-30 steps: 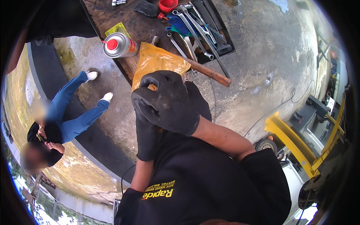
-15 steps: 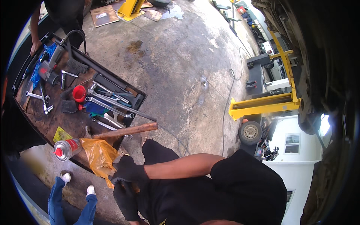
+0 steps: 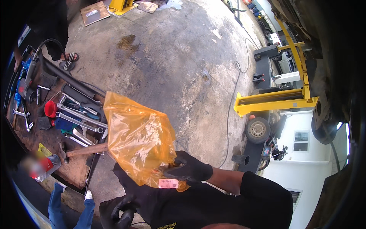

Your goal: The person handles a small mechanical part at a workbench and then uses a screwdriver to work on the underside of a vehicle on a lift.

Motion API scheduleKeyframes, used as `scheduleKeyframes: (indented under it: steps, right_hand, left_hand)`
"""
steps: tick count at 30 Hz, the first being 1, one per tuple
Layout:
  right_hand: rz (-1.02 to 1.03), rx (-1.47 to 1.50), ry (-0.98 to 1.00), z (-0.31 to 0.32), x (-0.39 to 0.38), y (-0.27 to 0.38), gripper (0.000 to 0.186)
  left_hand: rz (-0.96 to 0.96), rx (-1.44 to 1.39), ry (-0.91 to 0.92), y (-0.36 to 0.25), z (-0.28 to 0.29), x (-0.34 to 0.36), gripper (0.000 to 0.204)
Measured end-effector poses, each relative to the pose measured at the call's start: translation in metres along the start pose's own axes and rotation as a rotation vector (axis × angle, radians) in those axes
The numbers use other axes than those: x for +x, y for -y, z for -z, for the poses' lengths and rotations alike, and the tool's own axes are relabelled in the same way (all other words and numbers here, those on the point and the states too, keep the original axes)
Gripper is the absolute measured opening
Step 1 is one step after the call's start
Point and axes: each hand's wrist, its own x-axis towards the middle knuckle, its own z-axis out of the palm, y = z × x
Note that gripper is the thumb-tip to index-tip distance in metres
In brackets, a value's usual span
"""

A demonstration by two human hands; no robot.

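Note:
My gloved right hand (image 3: 186, 167) grips an orange translucent plastic bag (image 3: 139, 135) by its bottom end, near a small pink label (image 3: 167, 183) on it. The crumpled bag rises over the edge of the tool tray. My gloved left hand (image 3: 118, 212) is low by my dark shirt, below the bag, its fingers loosely curled and apart, holding nothing visible. Left of the bag are a wooden-handled hammer (image 3: 85, 150), wrenches (image 3: 76, 118), a red funnel cup (image 3: 51, 108) and a can (image 3: 48, 165).
The dark tool tray (image 3: 74, 175) is at left. A person (image 3: 47, 26) stands beyond it; another's jean-clad legs (image 3: 55, 206) show below. A cable (image 3: 237, 82) crosses the concrete floor. At right are a yellow lift (image 3: 274, 102), a wheel (image 3: 257, 130) and a white wall (image 3: 307, 152).
The view has swung toward the floor and lift. The orange bag has lifted from beside the can and spread upward in my right hand; my left hand has parted from it and dropped down.

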Motion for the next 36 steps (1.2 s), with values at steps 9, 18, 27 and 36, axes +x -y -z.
scheduleKeyframes:
  steps: [9, 18, 27, 36]
  right_hand:
    - [0.002, -0.391, -0.4, 0.294, -0.075, -0.119, 0.021]
    - [-0.135, -0.2, -0.514, 0.499, -0.053, -0.209, 0.016]
    - [-0.315, 0.649, -0.236, 0.678, 0.071, -0.213, 0.027]
    - [-0.066, -0.108, -0.194, 0.92, 0.234, -0.132, 0.041]
  left_hand:
    - [-0.004, -0.041, -0.116, -0.009, -0.207, 0.265, 0.034]
    - [0.036, 0.229, -0.004, -0.002, -0.278, 0.467, 0.032]
    - [0.213, -0.836, 0.357, 0.194, -0.428, 0.739, 0.062]
    - [0.446, -0.926, 0.096, 0.091, -0.579, 0.961, 0.036]
